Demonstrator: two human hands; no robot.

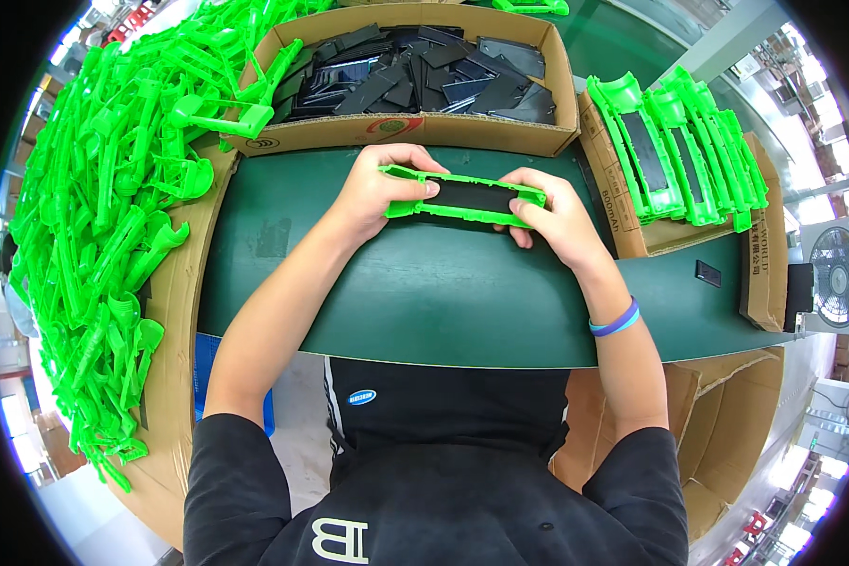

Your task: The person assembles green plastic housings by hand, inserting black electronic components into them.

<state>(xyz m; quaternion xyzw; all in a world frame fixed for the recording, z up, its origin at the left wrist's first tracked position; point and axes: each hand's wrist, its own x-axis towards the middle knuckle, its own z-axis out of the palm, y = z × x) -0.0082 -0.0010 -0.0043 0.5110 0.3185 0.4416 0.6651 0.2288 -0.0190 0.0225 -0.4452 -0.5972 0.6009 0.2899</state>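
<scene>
We hold a long green plastic frame [462, 196] just above the dark green table [443, 292], near the middle of the view. A flat black strip [476, 195] sits inside the frame.

Our left hand [373, 193] has the frame's end at 9 o'clock. Its fingers curl over the top and the thumb presses on the front, so it is pinching the frame. Our right hand [557, 219] has the end at 3 o'clock, pinching it the same way between thumb and fingers.

We think the frame is light and stiff, with smooth sides that may be a bit slippery. The two ends look like the best spots to hold, so the black strip stays clear.

At 12 o'clock is a cardboard box [424, 127] full of black strips. At 9 o'clock lies a big pile of green frames [104, 217]. At 2 o'clock, more frames with strips in them [679, 151] lie on another box.
</scene>
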